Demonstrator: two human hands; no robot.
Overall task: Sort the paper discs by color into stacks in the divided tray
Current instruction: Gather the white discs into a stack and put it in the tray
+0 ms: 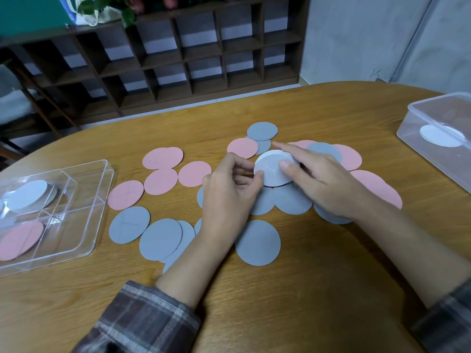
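Both hands meet at a stack of white discs (270, 171) in the middle of the table. My left hand (229, 197) grips the stack's left edge with thumb and fingers. My right hand (318, 179) holds its right side, thumb on top. Several pink discs (163, 157) and grey discs (130, 224) lie scattered around and under the hands. The clear divided tray (84, 240) sits at the left, with a white stack (28, 194) in its far compartment and a pink stack (20, 239) in the near one.
A clear plastic box (418, 118) at the right table edge holds a white disc (442, 136). Beyond the wooden table (318, 289) stands a dark wooden shelf unit (178, 59). Plaid sleeves cover both forearms.
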